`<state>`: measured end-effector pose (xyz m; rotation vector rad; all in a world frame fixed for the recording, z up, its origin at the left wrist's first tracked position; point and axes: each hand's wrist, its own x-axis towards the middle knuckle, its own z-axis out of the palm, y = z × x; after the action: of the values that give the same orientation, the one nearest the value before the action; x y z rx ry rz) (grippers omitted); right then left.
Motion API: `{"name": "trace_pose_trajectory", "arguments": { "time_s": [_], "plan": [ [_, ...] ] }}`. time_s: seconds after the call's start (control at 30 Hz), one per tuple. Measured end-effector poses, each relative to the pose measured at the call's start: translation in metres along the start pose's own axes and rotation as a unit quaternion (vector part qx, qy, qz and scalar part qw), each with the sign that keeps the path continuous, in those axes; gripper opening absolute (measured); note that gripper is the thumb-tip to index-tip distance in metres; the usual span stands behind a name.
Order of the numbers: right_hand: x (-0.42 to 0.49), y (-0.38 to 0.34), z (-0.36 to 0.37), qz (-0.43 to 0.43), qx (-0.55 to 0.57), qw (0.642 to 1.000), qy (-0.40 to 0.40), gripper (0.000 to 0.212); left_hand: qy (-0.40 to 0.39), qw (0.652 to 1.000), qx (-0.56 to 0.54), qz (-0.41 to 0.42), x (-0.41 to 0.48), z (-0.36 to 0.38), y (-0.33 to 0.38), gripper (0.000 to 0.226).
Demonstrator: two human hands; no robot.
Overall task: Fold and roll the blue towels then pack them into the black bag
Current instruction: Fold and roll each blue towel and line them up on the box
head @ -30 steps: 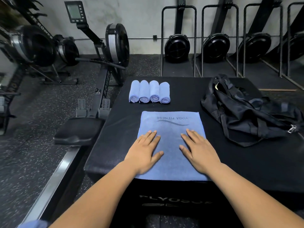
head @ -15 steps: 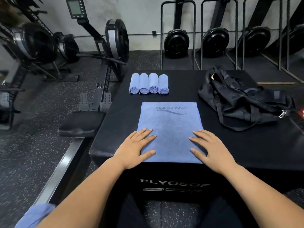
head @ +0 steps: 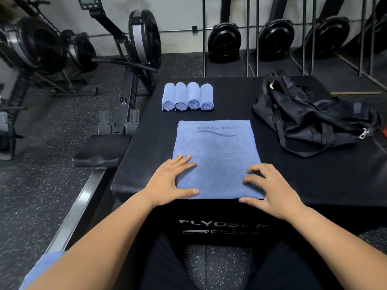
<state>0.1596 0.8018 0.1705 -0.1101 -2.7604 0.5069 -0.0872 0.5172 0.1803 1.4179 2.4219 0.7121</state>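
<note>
At the box's (head: 314,185) near edge, the left hand (head: 169,181) lay flat, fingers straight, on the blue towel (head: 217,151); the right hand (head: 274,191) pressed it, fingers arched, not gripping

One view only, head-worn, wide-angle. Looks forward and down, close over left hand (head: 168,181) and right hand (head: 272,191) on plyo box (head: 314,185).

"YOGA FITNESS" upside down on the flat towel (head: 217,151); "PLYOSO…" on the box (head: 222,214) front.
</note>
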Motion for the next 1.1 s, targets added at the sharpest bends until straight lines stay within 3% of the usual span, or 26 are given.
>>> {"name": "trace_pose_trajectory", "arguments": {
  "time_s": [0.17,0.33,0.4,0.57,0.77,1.1],
  "plan": [
    [0.003,-0.002,-0.001,0.057,0.062,0.995,0.057,0.027,-0.011,0.997,-0.07,-0.019,0.003,-0.007,0.001,0.087],
    [0.011,-0.004,-0.006,0.153,0.163,0.97,0.098,0.014,-0.034,0.985,-0.164,-0.031,0.003,-0.016,0.003,0.053],
    [0.014,-0.004,-0.009,0.179,0.188,0.96,0.105,0.017,-0.047,0.984,-0.169,-0.037,0.003,-0.02,0.005,0.045],
    [0.019,-0.01,-0.012,0.233,0.213,0.94,0.128,0.019,-0.052,0.98,-0.187,-0.043,0.0,-0.025,0.01,0.062],
    [0.026,-0.013,-0.012,0.282,0.209,0.925,0.147,0.021,0.008,0.982,-0.186,-0.033,-0.005,-0.016,0.012,0.076],
    [0.028,-0.016,-0.013,0.298,0.208,0.918,0.157,0.019,0.138,0.979,-0.151,0.0,-0.014,0.0,0.008,0.033]
  ]
}}
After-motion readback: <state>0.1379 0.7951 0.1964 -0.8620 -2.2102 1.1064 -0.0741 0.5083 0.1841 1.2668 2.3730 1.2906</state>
